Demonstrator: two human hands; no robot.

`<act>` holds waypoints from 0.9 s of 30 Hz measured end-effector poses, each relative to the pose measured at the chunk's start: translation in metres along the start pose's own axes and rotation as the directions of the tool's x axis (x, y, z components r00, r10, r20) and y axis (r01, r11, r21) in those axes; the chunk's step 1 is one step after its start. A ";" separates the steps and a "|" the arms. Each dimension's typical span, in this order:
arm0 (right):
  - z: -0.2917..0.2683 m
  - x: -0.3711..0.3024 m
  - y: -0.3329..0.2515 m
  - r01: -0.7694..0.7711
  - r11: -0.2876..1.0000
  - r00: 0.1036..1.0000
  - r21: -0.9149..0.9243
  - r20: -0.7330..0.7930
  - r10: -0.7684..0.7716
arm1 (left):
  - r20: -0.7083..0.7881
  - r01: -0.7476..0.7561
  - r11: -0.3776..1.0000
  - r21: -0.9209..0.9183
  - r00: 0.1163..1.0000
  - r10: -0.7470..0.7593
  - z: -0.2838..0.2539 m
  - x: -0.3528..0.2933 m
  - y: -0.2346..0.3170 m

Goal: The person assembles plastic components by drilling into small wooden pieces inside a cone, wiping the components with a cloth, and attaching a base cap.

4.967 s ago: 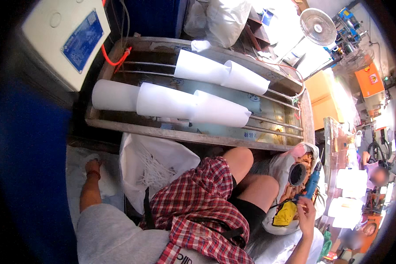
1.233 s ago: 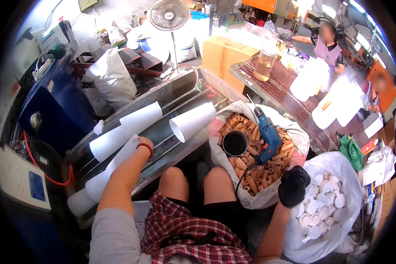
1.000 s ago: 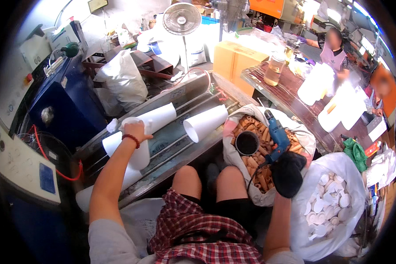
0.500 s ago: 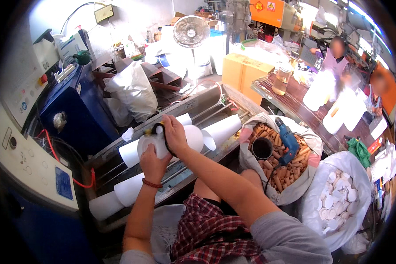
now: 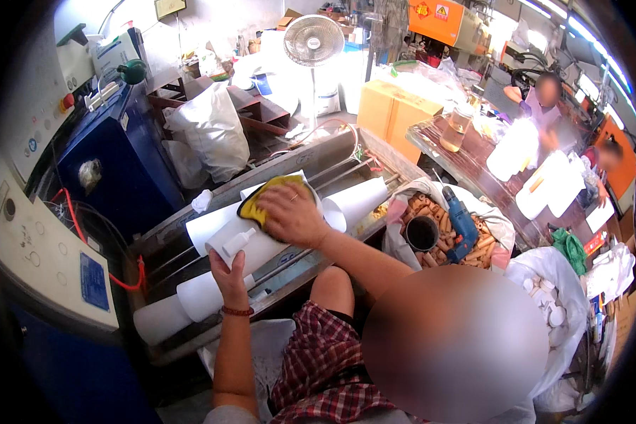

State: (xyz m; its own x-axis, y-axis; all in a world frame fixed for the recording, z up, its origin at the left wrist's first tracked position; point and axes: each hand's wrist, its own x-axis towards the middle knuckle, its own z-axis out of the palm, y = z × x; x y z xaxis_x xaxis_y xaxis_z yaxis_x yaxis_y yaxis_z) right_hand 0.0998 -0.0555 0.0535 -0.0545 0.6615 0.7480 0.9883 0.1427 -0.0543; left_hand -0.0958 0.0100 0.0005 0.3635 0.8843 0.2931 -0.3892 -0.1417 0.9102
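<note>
A white plastic cylinder (image 5: 258,247) with a small neck on its near end lies slantwise in front of me. My left hand (image 5: 230,281) grips that end from below, fingers bent round it beside the neck. My right hand (image 5: 295,214) presses a yellow cloth with a black edge (image 5: 263,192) onto the cylinder's upper side, partly hiding both. Beneath and around it, more white cylinders rest on metal rods over a long trough (image 5: 297,157). Among them are a cylinder (image 5: 203,294) at the near left and a cylinder (image 5: 360,201) at the right.
Right of the trough stands a sack (image 5: 500,225) of brown tubes, with a blue drill (image 5: 459,219) and a dark cup (image 5: 422,233) on top. A bag (image 5: 569,283) holds white discs. Blue machinery (image 5: 127,169) borders the left. Two people work at the far-right table (image 5: 466,166).
My right hand has spread the cloth over the cylinder and moved slightly right. My left hand has shifted down to the cylinder's near end, whose small neck now shows.
</note>
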 end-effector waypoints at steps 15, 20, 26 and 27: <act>-0.007 -0.001 -0.006 0.087 0.992 0.941 0.097 0.320 -0.113 | 0.121 -0.194 0.969 0.154 0.977 0.176 0.018 -0.026 -0.011; -0.038 -0.035 -0.028 0.112 0.991 0.993 0.073 0.027 -0.115 | 0.029 0.040 0.998 0.042 0.999 -0.041 0.025 -0.033 -0.013; -0.119 -0.086 -0.012 0.034 0.961 0.995 -0.276 -0.084 -0.059 | 0.219 0.465 0.694 -0.549 0.882 -0.418 0.070 -0.046 0.034; -0.132 -0.097 -0.008 0.032 0.948 0.994 -0.317 -0.086 -0.063 | 0.229 0.481 0.680 -0.553 0.873 -0.431 0.070 -0.049 0.033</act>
State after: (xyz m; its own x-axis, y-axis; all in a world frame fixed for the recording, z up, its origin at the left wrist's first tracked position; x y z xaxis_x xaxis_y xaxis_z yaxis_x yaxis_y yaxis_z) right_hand 0.1164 -0.2177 0.0691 -0.1038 0.5853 0.8042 0.9802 -0.0771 0.1826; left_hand -0.0672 -0.0694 0.0363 0.6790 0.7309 -0.0692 -0.5581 0.5751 0.5982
